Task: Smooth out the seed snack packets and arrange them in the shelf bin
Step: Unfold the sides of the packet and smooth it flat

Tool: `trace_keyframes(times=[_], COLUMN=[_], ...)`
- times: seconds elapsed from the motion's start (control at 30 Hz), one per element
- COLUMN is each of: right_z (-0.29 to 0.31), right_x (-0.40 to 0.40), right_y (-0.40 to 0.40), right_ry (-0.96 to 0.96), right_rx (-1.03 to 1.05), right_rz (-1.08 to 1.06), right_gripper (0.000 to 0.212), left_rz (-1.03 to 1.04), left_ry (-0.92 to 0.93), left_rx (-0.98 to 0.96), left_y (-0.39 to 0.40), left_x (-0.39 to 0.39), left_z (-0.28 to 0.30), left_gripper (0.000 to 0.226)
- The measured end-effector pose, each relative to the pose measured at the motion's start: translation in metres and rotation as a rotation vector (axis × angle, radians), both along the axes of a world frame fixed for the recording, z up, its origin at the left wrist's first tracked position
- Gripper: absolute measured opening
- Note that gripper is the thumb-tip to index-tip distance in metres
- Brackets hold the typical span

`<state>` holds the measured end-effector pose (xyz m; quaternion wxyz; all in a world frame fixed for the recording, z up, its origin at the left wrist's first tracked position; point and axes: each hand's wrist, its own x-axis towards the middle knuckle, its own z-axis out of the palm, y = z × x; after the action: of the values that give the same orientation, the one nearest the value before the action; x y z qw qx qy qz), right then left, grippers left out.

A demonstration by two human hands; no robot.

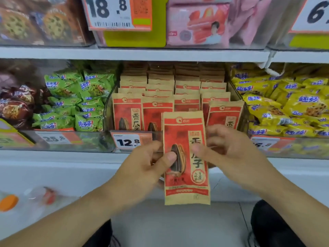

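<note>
While upright before shelf bin: seed packet pinched between left hand and right hand, thumbs on front.

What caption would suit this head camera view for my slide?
Both hands, left hand and right hand, hold one seed packet upright before the shelf bin of matching packets.

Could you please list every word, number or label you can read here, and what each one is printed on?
"18.8": price tag, top shelf.
"12.8": price tag on the seed bin front.
"25.8": price tag under the green packets.
"香瓜子": held seed packet, pinched by left hand and right hand.
"趣多多": yellow packets.
Barcodes, small print: blurred.
</note>
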<state>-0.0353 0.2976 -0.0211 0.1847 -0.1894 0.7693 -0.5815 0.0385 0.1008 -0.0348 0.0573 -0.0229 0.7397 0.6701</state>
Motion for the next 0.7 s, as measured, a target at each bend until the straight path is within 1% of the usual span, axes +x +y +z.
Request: trace_keyframes(times=[0.03,0.07,0.13,0.2,0.3,0.37,0.43,0.47,0.7], right_z=[-0.002,-0.005,-0.009,-0.011,-0.011,-0.011,-0.013,-0.014,-0.023], right_x=[0.002,0.004,0.006,0.005,0.003,0.002,0.000,-0.001,-0.006], right_y=[0.003,0.005,0.010,0.016,0.025,0.031,0.035,0.035,0.021], right_ry=[-0.024,-0.069,-0.133,-0.148,-0.184,-0.233,-0.270,-0.280,-0.328], right_rx=[0.052,0.061,0.036,0.022,0.036,0.081,0.163,0.195,0.354], right_rz=[0.113,0.182,0.186,0.168,0.187,0.275,0.341,0.346,0.312], right_gripper=[0.041,0.038,0.030,0.026,0.024,0.033,0.051,0.056,0.055], left_rz=[0.033,0.060,0.075,-0.020,-0.200,-0.203,-0.180,-0.175,-0.209], left_ry=[0.023,0.037,0.005,-0.077,-0.171,-0.190,-0.202,-0.213,-0.319], left_rx=[0.002,0.007,0.021,0.026,0.123,0.126,0.127,0.134,0.131], left_y=[0.000,0.001,0.003,0.006,0.007,0.007,0.009,0.010,0.000], left_x=[-0.001,-0.002,-0.002,0.000,0.006,0.007,0.007,0.007,0.002], left_z=[-0.001,-0.003,-0.009,-0.012,-0.016,-0.020,-0.026,-0.028,-0.041], left_gripper=[0.025,0.028,0.034,0.040,0.046,0.050,0.049,0.049,0.053])
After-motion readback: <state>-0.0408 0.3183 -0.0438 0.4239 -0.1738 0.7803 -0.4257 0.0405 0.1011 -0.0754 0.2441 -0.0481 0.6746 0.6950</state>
